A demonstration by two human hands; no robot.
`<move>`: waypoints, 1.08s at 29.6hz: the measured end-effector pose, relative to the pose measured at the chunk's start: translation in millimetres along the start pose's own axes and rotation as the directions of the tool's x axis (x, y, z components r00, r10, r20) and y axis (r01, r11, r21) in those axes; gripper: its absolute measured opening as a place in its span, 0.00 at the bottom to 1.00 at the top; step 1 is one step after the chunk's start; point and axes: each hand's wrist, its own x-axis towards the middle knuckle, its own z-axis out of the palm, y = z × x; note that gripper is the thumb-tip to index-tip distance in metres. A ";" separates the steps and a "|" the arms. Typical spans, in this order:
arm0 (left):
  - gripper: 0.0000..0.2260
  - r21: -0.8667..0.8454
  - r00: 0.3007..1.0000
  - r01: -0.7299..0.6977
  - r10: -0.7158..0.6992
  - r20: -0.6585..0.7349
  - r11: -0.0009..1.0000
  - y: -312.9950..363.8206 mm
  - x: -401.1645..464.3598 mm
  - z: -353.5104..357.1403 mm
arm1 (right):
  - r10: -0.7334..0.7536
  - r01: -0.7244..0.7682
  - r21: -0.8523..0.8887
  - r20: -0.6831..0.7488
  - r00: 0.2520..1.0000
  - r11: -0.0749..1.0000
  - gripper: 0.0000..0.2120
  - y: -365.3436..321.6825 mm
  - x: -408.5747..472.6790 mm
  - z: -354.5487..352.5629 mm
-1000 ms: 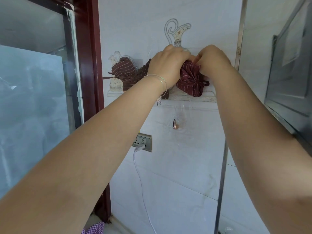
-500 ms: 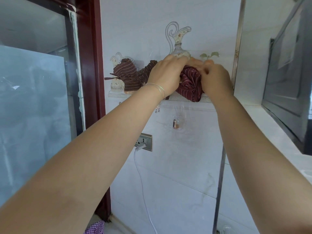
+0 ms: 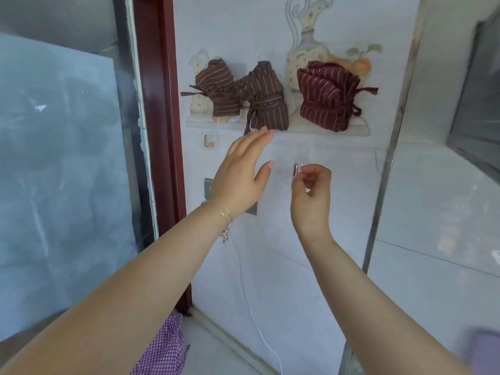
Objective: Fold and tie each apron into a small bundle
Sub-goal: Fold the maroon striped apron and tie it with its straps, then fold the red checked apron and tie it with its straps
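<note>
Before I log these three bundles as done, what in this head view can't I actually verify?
- How the bundles hang: whatever holds the left brown bundle, middle brown bundle and maroon bundle is hidden behind the cloth.
- Wall socket: mostly covered by the left hand.
- Checked cloth: cut off by the bottom edge.
- Purple object at bottom right: too blurred to identify.

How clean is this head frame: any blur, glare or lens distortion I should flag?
Head view: the three striped apron bundles are readable but slightly soft; the bottom-right corner is heavily smeared. Bright, even daylight, no hard shadows. The glass panel at left looks hazy with pale reflections. Wide-angle stretch enlarges the forearms near the bottom edge. The left hand and right hand are mildly blurred.
</note>
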 end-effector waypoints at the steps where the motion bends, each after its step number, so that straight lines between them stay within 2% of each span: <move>1: 0.22 0.001 0.997 0.065 -0.065 0.049 0.998 -12.5 -25.4 -1.9 | 0.051 -0.049 -0.020 0.111 0.993 0.999 0.11 8.1 -14.8 7.0; 3: 0.21 0.007 0.969 0.207 -0.206 0.137 0.978 -34.0 -71.4 -5.1 | 0.193 -0.166 -0.108 0.344 0.919 0.980 0.10 20.2 -39.2 18.8; 5: 0.18 0.024 0.883 0.422 -0.416 0.219 0.906 -59.8 -129.6 -13.8 | 0.377 -0.268 -0.267 0.588 0.715 0.926 0.07 39.7 -75.0 38.0; 6: 0.17 0.021 0.831 0.509 -0.497 0.250 0.861 -69.0 -148.2 -16.0 | 0.436 -0.273 -0.341 0.663 0.608 0.900 0.06 46.5 -85.3 44.2; 7: 0.16 0.043 0.758 0.601 -0.586 0.286 0.798 -81.1 -180.3 -23.8 | 0.498 -0.290 -0.404 0.719 0.485 0.867 0.06 59.4 -109.4 56.3; 8: 0.15 0.069 0.694 0.663 -0.646 0.319 0.746 -89.7 -207.2 -29.6 | 0.532 -0.308 -0.437 0.747 0.400 0.845 0.07 69.2 -128.7 64.5; 11: 0.14 0.224 0.495 0.758 -0.764 0.414 0.613 -112.9 -293.5 -48.8 | 0.607 -0.302 -0.539 0.767 0.210 0.786 0.07 111.5 -196.6 82.1; 12: 0.14 0.301 0.404 0.779 -0.807 0.430 0.550 -119.3 -331.5 -60.0 | 0.620 -0.264 -0.579 0.777 0.108 0.771 0.06 128.0 -228.5 89.3; 13: 0.14 0.352 0.321 0.793 -0.833 0.450 0.496 -124.5 -358.1 -65.3 | 0.646 -0.171 -0.632 0.763 0.038 0.756 0.05 146.3 -250.8 91.2; 14: 0.15 0.416 0.212 0.810 -0.867 0.452 0.414 -126.3 -400.5 -81.8 | 0.677 -0.080 -0.680 0.733 -0.064 0.729 0.02 161.6 -289.9 98.9; 15: 0.16 0.444 0.140 0.816 -0.871 0.472 0.372 -124.7 -421.4 -81.4 | 0.698 0.009 -0.700 0.710 -0.098 0.714 0.07 176.5 -306.7 91.8; 16: 0.16 0.480 0.047 0.824 -0.880 0.472 0.302 -121.2 -455.3 -92.9 | 0.707 0.101 -0.701 0.692 -0.145 0.706 0.16 189.6 -338.4 90.5; 18: 0.16 0.554 -0.095 0.805 -0.876 0.473 0.213 -113.9 -502.2 -104.0 | 0.768 0.255 -0.724 0.615 -0.182 0.641 0.30 201.7 -377.6 81.0; 20: 0.16 0.601 -0.225 0.783 -0.827 0.516 0.162 -108.0 -542.8 -112.6 | 0.777 0.447 -0.643 0.575 -0.255 0.622 0.33 204.3 -410.3 70.4; 22: 0.15 0.639 -0.323 0.759 -0.779 0.537 0.125 -102.1 -572.2 -120.5 | 0.752 0.638 -0.450 0.565 -0.338 0.625 0.32 203.2 -437.9 61.8; 24: 0.15 0.665 -0.392 0.740 -0.740 0.546 0.098 -97.0 -591.4 -125.0 | 0.759 0.737 -0.343 0.553 -0.343 0.583 0.29 205.1 -456.7 55.5; 27: 0.14 0.626 -0.407 0.778 -0.717 0.566 0.053 -88.0 -603.1 -133.6 | 0.764 0.744 -0.408 0.611 -0.209 0.530 0.16 205.2 -471.6 52.5; 28: 0.14 0.590 -0.400 0.807 -0.708 0.582 0.030 -85.9 -605.2 -135.8 | 0.742 0.721 -0.441 0.652 -0.153 0.535 0.12 205.6 -472.9 53.7; 30: 0.19 0.510 -0.377 0.860 -0.669 0.641 0.005 -82.0 -606.5 -140.7 | 0.686 0.628 -0.510 0.726 -0.053 0.588 0.11 199.6 -472.9 64.2; 32: 0.26 0.476 -0.368 0.879 -0.600 0.710 0.025 -78.3 -603.1 -143.5 | 0.637 0.437 -0.577 0.771 0.013 0.690 0.12 184.5 -470.5 90.5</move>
